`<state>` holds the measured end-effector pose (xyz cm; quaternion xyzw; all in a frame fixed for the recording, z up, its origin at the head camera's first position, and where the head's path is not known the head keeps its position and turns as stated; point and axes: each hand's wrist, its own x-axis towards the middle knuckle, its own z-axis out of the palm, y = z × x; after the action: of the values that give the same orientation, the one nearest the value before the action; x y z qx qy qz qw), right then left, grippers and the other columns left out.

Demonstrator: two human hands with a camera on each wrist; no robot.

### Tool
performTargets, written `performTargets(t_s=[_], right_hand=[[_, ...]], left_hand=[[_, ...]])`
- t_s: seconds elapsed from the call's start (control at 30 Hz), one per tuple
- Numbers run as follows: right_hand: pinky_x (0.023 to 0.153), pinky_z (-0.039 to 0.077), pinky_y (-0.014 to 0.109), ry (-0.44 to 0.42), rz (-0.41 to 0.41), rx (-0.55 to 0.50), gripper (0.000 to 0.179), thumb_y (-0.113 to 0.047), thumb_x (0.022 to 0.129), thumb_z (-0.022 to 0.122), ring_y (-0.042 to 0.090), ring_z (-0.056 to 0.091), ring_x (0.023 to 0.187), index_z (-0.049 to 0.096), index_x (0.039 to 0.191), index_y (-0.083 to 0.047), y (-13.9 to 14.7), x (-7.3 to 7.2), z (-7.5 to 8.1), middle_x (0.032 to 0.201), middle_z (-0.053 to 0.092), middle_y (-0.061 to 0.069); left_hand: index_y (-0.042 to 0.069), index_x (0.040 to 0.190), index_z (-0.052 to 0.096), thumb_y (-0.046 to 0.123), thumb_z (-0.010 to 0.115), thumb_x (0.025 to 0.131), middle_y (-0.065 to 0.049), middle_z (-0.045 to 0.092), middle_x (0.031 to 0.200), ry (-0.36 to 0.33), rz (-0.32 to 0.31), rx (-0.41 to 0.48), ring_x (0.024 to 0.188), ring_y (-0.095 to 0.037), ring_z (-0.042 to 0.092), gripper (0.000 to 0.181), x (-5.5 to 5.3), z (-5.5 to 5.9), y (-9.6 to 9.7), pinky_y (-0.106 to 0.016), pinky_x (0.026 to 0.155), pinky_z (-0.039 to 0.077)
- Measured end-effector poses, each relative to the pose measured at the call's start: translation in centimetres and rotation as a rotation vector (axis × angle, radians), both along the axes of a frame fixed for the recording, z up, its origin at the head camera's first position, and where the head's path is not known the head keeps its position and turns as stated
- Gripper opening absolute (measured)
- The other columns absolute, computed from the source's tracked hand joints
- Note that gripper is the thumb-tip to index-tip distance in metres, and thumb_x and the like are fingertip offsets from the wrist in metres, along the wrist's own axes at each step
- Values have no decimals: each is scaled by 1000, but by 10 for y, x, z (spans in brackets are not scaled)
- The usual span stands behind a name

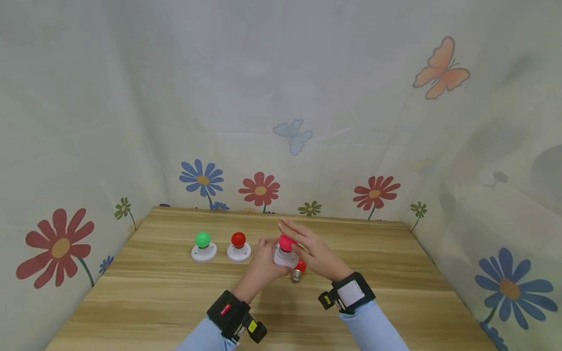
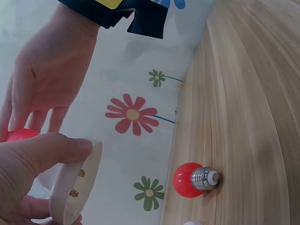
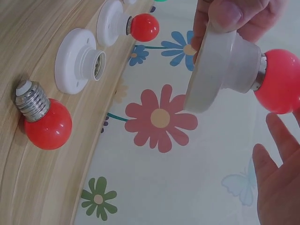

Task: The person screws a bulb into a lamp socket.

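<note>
My left hand (image 1: pixel 262 265) grips a white round lamp holder (image 3: pixel 213 70) above the table, thumb on its rim. The holder is tilted, and in the left wrist view its hollow underside (image 2: pixel 84 187) shows brass screws. A pinkish-red bulb (image 3: pixel 283 82) sits in its socket, some metal thread still visible. Around that bulb, my right hand (image 1: pixel 322 256) has its fingers extended, fingertips at or very near the glass; firm contact cannot be made out. Below the hands, a loose red bulb (image 2: pixel 187 180) with a silver screw base lies on the table.
Another white lamp holder (image 3: pixel 70 61) with a bare socket stands on the wooden table (image 1: pixel 175 302). To the left are a holder with a red bulb (image 1: pixel 238 239) and one with a green bulb (image 1: pixel 202 239). A flower-printed cloth (image 1: pixel 281 73) hangs behind.
</note>
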<state>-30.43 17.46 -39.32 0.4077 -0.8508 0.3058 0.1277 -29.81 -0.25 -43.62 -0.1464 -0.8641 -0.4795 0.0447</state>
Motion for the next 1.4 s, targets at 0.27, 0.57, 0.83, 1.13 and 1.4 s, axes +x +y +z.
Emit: performTargets(t_s=[0.27,0.57,0.83,1.13,1.4], right_hand=[[108,40,49,-52,-7,0,53,-10,96,57,24,44,136,45,145,-26,0,2,2,147,47,-1],[91,54,39,61,-95,-22,44,-22,89,69,19,55,114,60,132,-21,-2,-1,0,121,57,2],[92,53,45,42,-108,-17,45,-27,92,66,22,52,119,56,136,-24,-1,0,0,128,55,3],[107,41,50,-3,-9,-7,49,-8,94,60,23,45,135,51,141,-22,4,0,2,146,48,2],[103,46,44,-2,-32,-11,47,-14,92,64,20,51,128,54,138,-25,2,-1,1,138,53,-1]], left_hand=[[3,135,52,16,85,71,-15,51,126,7,5,-23,111,-28,48,73,0,1,0,-48,91,51],[3,133,53,16,85,71,-14,51,124,3,12,-27,110,-29,47,71,4,5,1,-50,90,50],[5,133,54,16,85,71,-12,53,125,-5,0,-7,111,-28,46,70,2,4,2,-49,90,49],[3,134,52,16,85,71,-13,52,122,-4,11,-9,108,-27,47,72,4,8,1,-48,90,50],[4,134,52,17,85,71,-12,51,122,-11,12,-19,108,-27,47,71,5,9,1,-47,89,51]])
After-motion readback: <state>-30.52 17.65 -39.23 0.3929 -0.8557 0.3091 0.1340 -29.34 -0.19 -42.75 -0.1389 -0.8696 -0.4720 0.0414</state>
